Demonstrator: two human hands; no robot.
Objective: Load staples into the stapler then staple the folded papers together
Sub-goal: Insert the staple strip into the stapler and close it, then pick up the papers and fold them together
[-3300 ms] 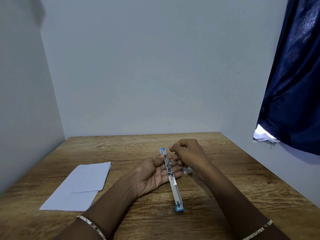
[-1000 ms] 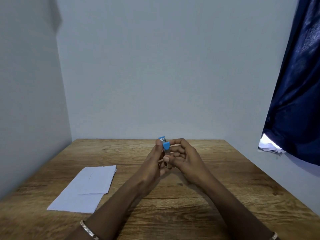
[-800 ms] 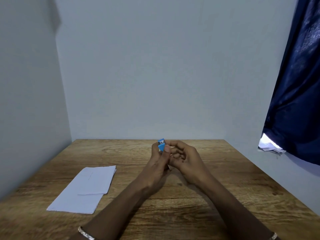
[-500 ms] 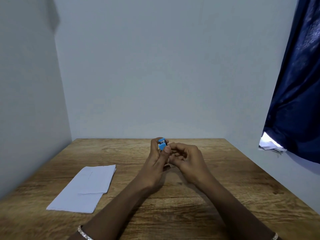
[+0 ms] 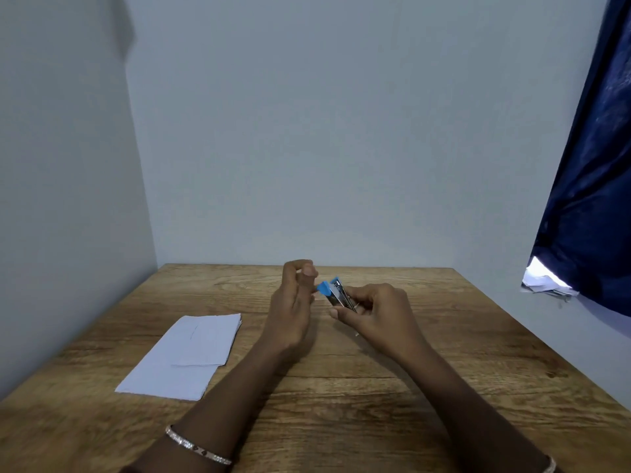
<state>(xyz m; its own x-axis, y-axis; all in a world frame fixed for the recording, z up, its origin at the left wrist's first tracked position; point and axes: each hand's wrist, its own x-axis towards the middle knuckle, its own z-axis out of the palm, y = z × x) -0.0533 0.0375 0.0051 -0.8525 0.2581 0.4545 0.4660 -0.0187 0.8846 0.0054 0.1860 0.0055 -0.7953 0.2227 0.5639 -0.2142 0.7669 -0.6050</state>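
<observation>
The small blue and metal stapler [image 5: 336, 295] is folded together and held above the middle of the wooden table [image 5: 341, 421]. My right hand [image 5: 375, 315] grips it from the right, fingers and thumb curled round its lower body, blue tips pointing up and left. My left hand [image 5: 293, 302] is raised just left of the stapler with its fingers curled and the thumb against the index finger; nothing shows in it. The folded white papers [image 5: 191, 349] lie flat on the table to the left, apart from both hands. No staples are plainly visible.
Grey walls close off the table at the back and left. A dark blue curtain [image 5: 597, 199] hangs at the right, with loose papers [image 5: 546, 286] on a ledge under it. Bracelets are on both wrists.
The stapler, earlier laid open lengthwise across my left palm, was folded up between both hands. My left hand has now let go and drawn left; my right hand alone keeps the stapler.
</observation>
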